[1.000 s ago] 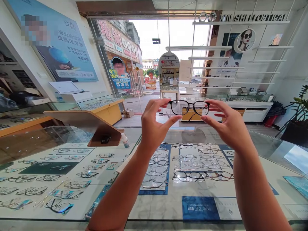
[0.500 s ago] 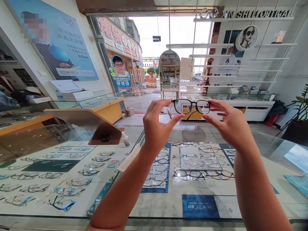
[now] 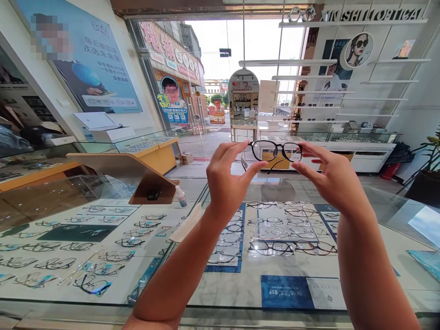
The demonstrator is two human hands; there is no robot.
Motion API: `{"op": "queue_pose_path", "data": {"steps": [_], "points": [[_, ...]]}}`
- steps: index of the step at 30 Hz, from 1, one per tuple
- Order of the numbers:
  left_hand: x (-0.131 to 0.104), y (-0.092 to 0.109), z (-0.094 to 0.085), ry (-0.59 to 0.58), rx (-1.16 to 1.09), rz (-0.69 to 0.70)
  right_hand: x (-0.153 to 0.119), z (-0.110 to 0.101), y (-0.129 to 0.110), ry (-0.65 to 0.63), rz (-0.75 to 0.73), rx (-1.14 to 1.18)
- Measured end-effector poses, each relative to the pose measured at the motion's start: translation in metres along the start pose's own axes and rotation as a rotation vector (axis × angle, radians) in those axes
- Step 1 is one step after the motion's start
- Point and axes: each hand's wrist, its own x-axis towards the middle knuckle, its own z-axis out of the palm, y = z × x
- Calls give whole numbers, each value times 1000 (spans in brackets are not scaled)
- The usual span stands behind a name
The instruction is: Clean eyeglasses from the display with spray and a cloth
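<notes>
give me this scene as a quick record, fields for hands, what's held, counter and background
left hand: holds one end of the black-rimmed glasses
right hand: holds the other end
held item: black-rimmed glasses, raised above the counter
counter: glass-topped, rows of eyeglass frames, a blue-and-white card
left side: small white bottle by a brown slanted panel
background: arched mirror, white shelves

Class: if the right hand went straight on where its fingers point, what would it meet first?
The right hand would first meet the black-rimmed, clear-lensed eyeglasses, whose nearer end its fingertips appear to hold. Beyond them, the left hand looks roughly in line, though depth is unclear.
</notes>
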Motion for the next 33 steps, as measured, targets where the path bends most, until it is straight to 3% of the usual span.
{"op": "queue_pose_path", "data": {"steps": [16, 24, 33], "points": [[0, 2, -1, -11, -7, -4, 1, -2, 0, -14, -21, -25], [10, -22, -8, -163, -106, -183, 0, -4, -8, 162, -115, 22], [11, -32, -9, -205, -126, -228, 0, -5, -14, 180, -157, 9]]}}
